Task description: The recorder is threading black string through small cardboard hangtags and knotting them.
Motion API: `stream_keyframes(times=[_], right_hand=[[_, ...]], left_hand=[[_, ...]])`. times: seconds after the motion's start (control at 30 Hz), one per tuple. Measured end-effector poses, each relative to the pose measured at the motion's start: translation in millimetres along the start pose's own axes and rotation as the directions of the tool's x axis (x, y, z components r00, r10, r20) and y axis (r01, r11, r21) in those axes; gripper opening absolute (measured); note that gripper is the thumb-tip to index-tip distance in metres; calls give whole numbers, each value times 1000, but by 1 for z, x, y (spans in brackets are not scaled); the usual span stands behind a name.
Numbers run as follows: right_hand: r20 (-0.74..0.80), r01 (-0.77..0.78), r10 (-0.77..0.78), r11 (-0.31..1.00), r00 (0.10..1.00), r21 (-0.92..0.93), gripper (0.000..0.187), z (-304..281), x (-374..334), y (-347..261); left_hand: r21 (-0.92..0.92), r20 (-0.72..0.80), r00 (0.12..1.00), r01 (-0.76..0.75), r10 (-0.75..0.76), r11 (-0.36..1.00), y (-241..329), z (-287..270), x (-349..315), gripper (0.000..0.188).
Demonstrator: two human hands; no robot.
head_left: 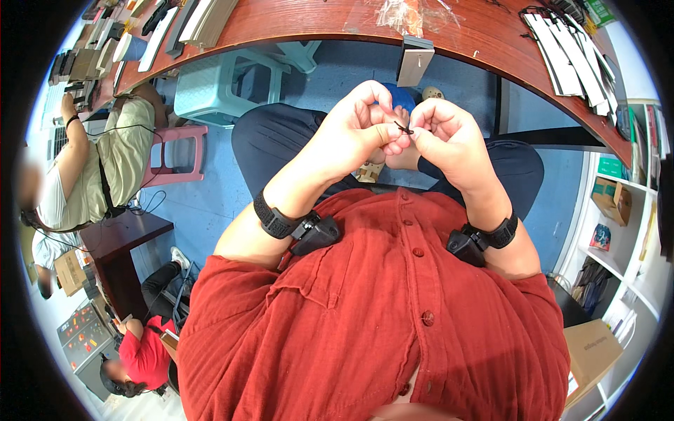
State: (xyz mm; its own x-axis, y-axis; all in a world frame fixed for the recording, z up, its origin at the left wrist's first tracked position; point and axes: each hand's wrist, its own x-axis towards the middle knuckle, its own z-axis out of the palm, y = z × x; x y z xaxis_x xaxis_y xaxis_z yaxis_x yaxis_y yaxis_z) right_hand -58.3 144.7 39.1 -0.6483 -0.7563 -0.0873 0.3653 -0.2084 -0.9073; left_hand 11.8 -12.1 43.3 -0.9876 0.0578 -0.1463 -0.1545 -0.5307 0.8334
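A short piece of thin black cord point(404, 128), looped or knotted in the middle, is held up over my lap. My left hand point(354, 133) pinches one side of it between thumb and fingers. The fingertips of my right hand point(449, 140) close on the other side, almost touching the left ones. Just beyond the hands, a pale block-like stack with a dark side point(415, 62) juts over the near edge of the reddish wooden table point(302, 21).
White strips with black cords point(569, 59) lie at the table's right. More strips point(207, 21) and a paper cup point(130, 48) stand at the left. A pale green stool point(203, 88), a pink stool point(184, 151) and a seated person point(130, 147) are on my left; shelves point(611, 259) on my right.
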Motion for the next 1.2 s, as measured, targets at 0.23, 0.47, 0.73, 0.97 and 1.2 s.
stream_keyframes(times=[0.23, 0.47, 0.73, 0.97, 1.2], right_hand=[[-45, -74, 70, 994, 997, -86, 7, 0, -1, -3], [-46, -135, 131, 985, 990, -105, 8, -5, 0, -1], [1, -157, 161, 968, 987, -195, 13, -19, -1, -11], [14, 34, -38, 976, 999, 217, 13, -24, 14, -12], [-161, 189, -192, 981, 968, -35, 14, -17, 26, 2]], left_hand=[[106, -21, 998, 60, -58, 993, 8, 1, -2, 19], [698, 22, 985, -138, 172, 703, 14, 9, -8, 30], [777, -55, 955, -142, 291, 613, 0, -9, -2, 7], [380, -52, 997, 64, -48, 923, -45, -30, 23, 7], [458, -49, 993, 118, -108, 881, -63, -38, 30, 7]])
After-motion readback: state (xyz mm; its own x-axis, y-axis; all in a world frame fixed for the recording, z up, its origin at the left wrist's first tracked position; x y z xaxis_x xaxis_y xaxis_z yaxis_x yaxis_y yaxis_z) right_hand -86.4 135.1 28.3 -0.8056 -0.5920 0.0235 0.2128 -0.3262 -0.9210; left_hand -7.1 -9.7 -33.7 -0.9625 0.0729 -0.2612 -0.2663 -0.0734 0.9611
